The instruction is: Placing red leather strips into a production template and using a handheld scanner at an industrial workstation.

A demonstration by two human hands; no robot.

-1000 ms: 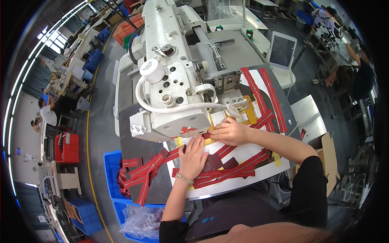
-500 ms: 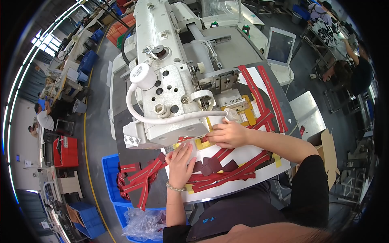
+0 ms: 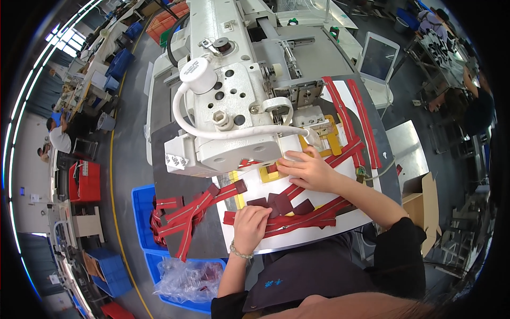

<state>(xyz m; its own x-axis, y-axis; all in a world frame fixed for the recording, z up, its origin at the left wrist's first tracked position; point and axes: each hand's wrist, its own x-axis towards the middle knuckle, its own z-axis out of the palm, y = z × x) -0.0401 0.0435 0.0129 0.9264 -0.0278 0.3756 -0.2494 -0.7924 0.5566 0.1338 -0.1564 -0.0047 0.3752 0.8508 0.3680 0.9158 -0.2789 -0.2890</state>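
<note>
My left hand (image 3: 252,229) is closed, its fingertips pinched at the edge of a small dark maroon patch (image 3: 258,202). More maroon patches (image 3: 279,204) lie beside it on the white work plate (image 3: 340,218). Under the head of a large white sewing machine (image 3: 234,151), my right hand (image 3: 311,171) rests with fingers stretched out against a yellow clamp frame (image 3: 272,173). A small red piece shows inside that frame, partly covered by the fingers. Red zippers (image 3: 308,219) lie in front of both hands, and one red zipper (image 3: 226,194) with a maroon end lies left of the frame.
More red zippers (image 3: 340,114) lie right of the machine. Others hang over the table's left edge toward a blue bin (image 3: 142,212). Clear plastic bags (image 3: 186,279) fill a lower bin. A cardboard box (image 3: 422,204) stands at right. People work at distant tables.
My left hand has drawn back from the machine's front to the maroon patches and closed. A maroon-ended zipper now shows where it was. My right hand stays at the yellow frame. The view has shifted.
</note>
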